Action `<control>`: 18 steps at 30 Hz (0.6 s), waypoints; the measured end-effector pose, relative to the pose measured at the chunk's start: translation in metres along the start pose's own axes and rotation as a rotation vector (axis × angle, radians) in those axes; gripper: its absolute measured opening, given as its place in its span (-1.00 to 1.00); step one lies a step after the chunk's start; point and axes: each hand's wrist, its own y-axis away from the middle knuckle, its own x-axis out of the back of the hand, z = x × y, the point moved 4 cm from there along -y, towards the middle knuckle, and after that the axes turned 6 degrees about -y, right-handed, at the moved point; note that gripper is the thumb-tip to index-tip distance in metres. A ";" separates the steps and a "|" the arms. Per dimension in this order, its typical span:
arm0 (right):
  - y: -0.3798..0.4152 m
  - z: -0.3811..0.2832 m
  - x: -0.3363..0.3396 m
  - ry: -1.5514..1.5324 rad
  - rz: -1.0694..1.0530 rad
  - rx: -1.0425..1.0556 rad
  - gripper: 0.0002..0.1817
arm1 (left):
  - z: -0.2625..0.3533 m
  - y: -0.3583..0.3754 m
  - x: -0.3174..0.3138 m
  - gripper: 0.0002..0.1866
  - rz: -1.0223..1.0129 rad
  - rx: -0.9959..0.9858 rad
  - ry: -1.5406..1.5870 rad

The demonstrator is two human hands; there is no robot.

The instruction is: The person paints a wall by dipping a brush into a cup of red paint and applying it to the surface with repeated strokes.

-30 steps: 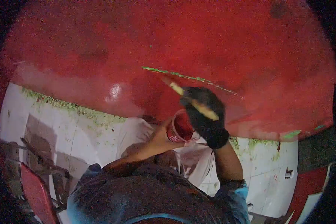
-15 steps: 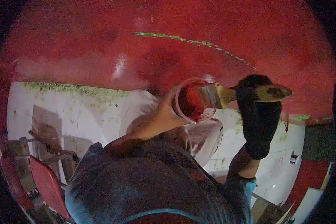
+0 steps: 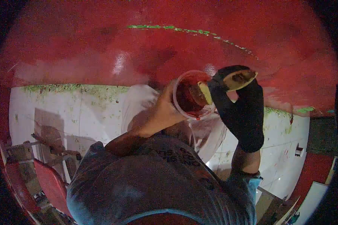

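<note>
A painting job at a building: a big wall (image 3: 101, 45) painted wet red, white tiles (image 3: 82, 108) below it.

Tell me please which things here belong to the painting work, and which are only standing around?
In use: cup of red paint in left hand; paintbrush, dipped in it, in gloved right hand; red wall.
Standing around: red chairs; white tiled floor.

brush (image 3: 229, 83): bristles sunk in cup (image 3: 191, 95), unseen | left hand (image 3: 163, 112): fingers behind cup
</note>
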 end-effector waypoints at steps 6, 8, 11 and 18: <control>0.000 0.004 -0.007 -0.044 0.022 0.071 -0.78 | 0.011 -0.002 -0.001 -0.14 -0.006 0.001 -0.017; -0.001 0.002 -0.007 0.013 0.032 0.122 -0.79 | 0.015 -0.001 -0.001 -0.14 -0.001 -0.010 -0.017; -0.001 0.004 -0.008 -0.001 0.031 0.111 -0.79 | 0.012 -0.003 -0.001 -0.14 -0.017 -0.011 0.029; -0.001 0.005 -0.007 -0.030 0.047 0.097 -0.80 | 0.007 -0.002 -0.001 -0.14 -0.037 0.050 0.056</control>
